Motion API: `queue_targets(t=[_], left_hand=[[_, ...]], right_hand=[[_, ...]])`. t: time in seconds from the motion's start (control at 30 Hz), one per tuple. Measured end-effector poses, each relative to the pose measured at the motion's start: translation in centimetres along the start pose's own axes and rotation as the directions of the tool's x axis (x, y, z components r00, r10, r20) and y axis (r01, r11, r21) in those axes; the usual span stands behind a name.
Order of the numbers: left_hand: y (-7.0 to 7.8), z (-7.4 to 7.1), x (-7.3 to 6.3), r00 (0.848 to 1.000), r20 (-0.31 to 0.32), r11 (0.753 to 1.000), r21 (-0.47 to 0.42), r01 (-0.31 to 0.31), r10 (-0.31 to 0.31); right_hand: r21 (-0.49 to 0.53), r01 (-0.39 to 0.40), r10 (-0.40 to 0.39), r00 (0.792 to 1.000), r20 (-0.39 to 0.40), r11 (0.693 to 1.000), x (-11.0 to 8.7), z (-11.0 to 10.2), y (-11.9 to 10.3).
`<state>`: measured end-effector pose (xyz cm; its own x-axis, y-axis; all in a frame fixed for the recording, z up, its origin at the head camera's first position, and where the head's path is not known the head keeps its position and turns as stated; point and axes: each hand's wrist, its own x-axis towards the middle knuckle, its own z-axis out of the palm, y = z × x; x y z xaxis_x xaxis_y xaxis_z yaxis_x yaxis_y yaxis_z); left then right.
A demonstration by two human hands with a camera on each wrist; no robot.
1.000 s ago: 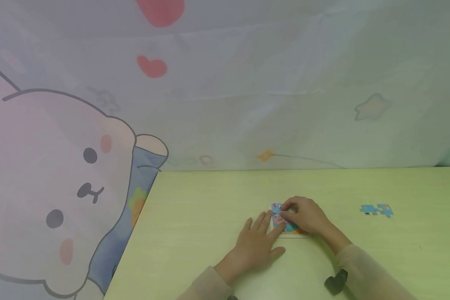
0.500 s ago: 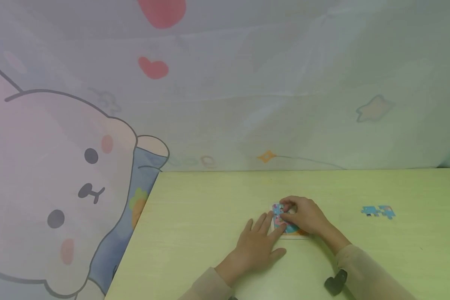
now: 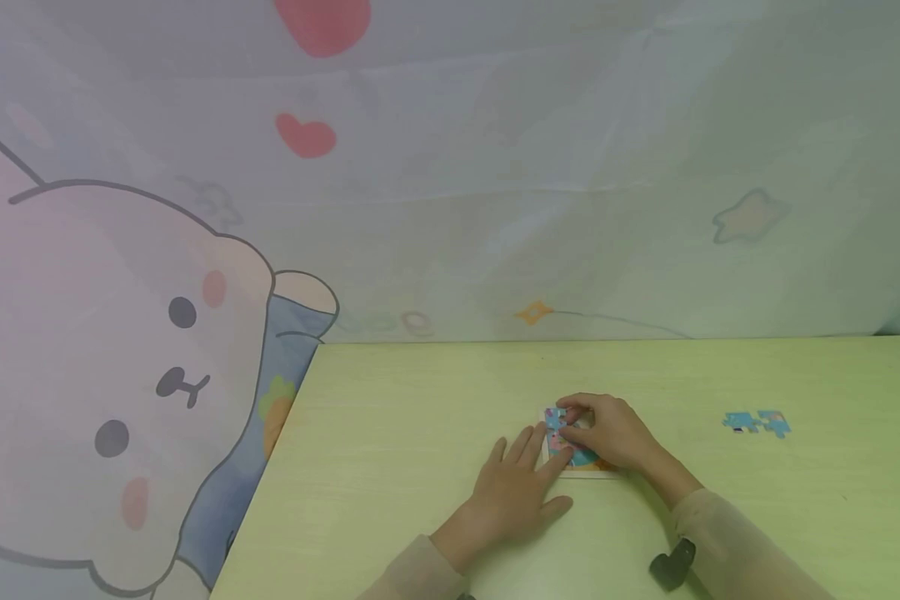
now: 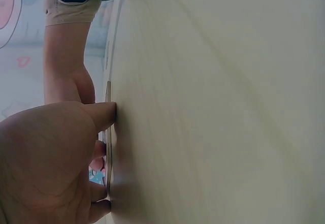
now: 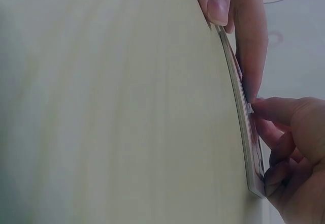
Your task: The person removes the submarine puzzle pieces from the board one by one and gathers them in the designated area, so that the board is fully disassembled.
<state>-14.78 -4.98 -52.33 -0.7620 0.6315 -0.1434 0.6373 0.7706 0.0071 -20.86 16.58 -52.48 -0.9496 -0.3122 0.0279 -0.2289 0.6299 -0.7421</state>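
Observation:
A small jigsaw puzzle [image 3: 583, 458] in a pale tray lies flat on the table, its picture blue, pink and orange. My left hand [image 3: 512, 492] rests at the tray's left side with fingers spread and straight, one finger touching the picture. At the upper left corner my right hand [image 3: 611, 429] curls its thumb and index finger round the edges of a light blue puzzle piece [image 3: 555, 418]. Those fingers cover much of the puzzle's upper part. In the right wrist view the tray [image 5: 244, 127] shows edge-on, with fingers of both hands against it.
Two loose blue puzzle pieces, a left one [image 3: 740, 422] and a right one [image 3: 775, 423], lie on the table [image 3: 390, 417] to the right. Behind the table hangs a pale printed cloth [image 3: 450, 167]. A dark heart-shaped object [image 3: 672, 565] is by the right sleeve.
The right index finger has shifted slightly left along the piece's upper edge, and more of the piece shows. The left hand stays in place. The loose pieces have not moved on the table.

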Motion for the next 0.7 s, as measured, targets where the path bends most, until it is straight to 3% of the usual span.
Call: queue_targets(t=[0.7], left_hand=[[0.03,-0.08,-0.07,1.000,-0.009,1.000,-0.002,-0.006,0.006]], right_hand=[[0.035,0.029,-0.028,0.999,-0.021,0.999,-0.18,-0.46,0.34]])
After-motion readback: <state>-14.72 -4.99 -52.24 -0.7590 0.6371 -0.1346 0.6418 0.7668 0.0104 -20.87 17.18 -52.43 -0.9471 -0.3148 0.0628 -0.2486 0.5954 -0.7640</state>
